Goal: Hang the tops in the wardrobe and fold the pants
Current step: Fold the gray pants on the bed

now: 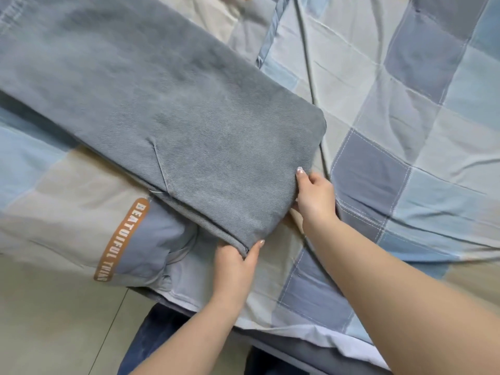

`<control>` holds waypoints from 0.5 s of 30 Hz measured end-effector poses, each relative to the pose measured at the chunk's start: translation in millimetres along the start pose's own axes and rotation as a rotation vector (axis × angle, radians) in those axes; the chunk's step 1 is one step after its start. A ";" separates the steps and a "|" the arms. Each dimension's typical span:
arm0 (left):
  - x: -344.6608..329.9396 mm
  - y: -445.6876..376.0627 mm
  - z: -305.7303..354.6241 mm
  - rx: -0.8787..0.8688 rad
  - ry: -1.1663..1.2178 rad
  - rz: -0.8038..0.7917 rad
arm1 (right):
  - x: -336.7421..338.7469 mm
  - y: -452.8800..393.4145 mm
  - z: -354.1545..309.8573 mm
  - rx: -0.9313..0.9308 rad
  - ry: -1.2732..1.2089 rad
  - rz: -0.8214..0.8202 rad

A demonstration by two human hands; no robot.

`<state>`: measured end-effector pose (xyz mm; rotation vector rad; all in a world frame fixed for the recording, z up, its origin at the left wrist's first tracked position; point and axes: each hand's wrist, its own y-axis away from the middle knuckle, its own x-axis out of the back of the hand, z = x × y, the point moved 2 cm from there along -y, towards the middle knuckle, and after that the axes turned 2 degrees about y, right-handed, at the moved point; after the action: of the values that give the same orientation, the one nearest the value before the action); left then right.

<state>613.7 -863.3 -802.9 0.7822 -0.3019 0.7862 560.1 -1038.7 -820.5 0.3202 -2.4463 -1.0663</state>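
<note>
Pale floor tiles (48,320) fill the lower left of the head view, with the person's own dark blue trouser legs (151,345) showing at the bottom edge, close against the bed. Both bare forearms reach up from there over the bed's near edge, where a white sheet (324,336) peeks out beneath the bedding.

On the bed lies a patchwork quilt (422,147) in checks of pale blue, grey-blue and cream. At the left of it a cream and blue panel carries an orange oval label (123,239) with white capital lettering.

Across the quilt, running from the upper left down toward the hands, lies a pair of grey-blue denim pants (167,98), laid flat in a long doubled band. Its near end is a folded edge that sits right at the hands.

The left hand (232,263) grips the nearest corner of that end: the thumb lies on top of the cloth and the fingers are tucked beneath it, so the corner is pinched between them. The right hand (315,196) holds the same end further along its edge, thumb tip pressed on the top face of the denim and the other fingers curled under the fold. The two hands are apart, one at each side of the pants' near end, both clamped on the fabric.

Beyond the pants, a long seam (305,50) in the bedding runs up toward the far edge.
</note>
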 end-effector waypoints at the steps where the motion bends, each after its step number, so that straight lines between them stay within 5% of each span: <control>1: 4.4 -3.4 -2.1 -0.036 -0.036 -0.039 | -0.2 0.9 3.2 0.006 0.017 0.003; 4: 11.4 -9.5 -8.5 0.122 0.039 -0.138 | -4.0 4.3 4.3 -0.075 -0.140 -0.077; 9: 0.7 -7.6 -3.7 0.562 0.914 -0.334 | -5.8 -20.0 -30.6 -0.089 -0.294 -0.135; 15: -4.1 3.4 11.7 0.601 0.877 -0.306 | 4.7 -41.1 -38.2 0.035 -0.211 0.094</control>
<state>608.8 -872.3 -795.2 0.9281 0.8571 0.8594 576.0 -1092.4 -826.5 0.1063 -2.6391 -1.0653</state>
